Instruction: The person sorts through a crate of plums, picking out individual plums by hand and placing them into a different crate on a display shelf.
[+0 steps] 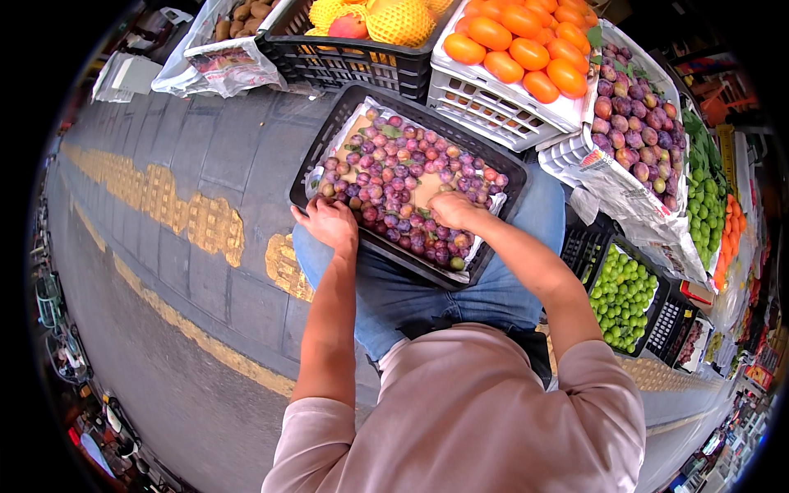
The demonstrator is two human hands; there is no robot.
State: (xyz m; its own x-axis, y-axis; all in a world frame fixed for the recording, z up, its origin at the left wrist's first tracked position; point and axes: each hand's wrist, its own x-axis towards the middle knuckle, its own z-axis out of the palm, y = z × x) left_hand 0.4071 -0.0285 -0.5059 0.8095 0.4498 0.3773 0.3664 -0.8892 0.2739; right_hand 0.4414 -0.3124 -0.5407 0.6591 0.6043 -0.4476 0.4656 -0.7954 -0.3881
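A black plastic crate (394, 259) of small purple-red plums (385, 166) sits tilted across my knees, lined with newspaper and cardboard. My left hand (331, 223) lies over its near left corner, thumb apart, with fingertips among the plums. Farther right, my right hand (455, 211) reaches down into the fruit beside a bare patch of cardboard (425, 190). Its fingertips are hidden, so whether it grips a plum does not show. A few green leaves (391, 130) lie among the plums.
Ahead stand a black crate (351, 61) of net-wrapped fruit and a white crate (493, 111) of orange fruit. Larger plums (638, 123) fill a newspaper-lined crate at right, with green fruit (622, 299) lower down. Kiwifruit (246, 18) are at upper left; paving (203, 246) with yellow strips lies left.
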